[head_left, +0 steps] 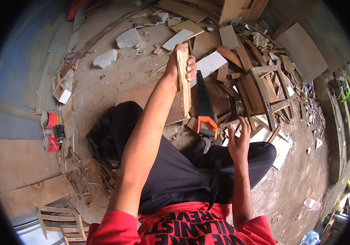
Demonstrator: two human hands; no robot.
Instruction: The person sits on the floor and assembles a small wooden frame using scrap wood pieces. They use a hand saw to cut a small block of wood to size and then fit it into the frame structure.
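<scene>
My left hand [173, 71] is stretched forward, its fingers wrapped round a rough strip of wood [184, 87] that stands lengthwise in the grip. Below the strip's lower end lies a wooden board [172, 115] on the ground. My right hand [239, 141] hovers above my bent right knee, fingers spread and holding nothing. Between the two hands rests a hand saw [206, 100] with a black blade and an orange handle. A grey forked metal head, like that of a claw hammer [207, 144], shows just below the saw's handle.
A small wooden frame [260, 96] and heaped offcuts stand at the right. Pale stone blocks [128, 38] lie at the far left. Red cans [51, 143] sit by the left wall, near a black bag [101, 139]. A plastic bottle [313, 205] lies at lower right.
</scene>
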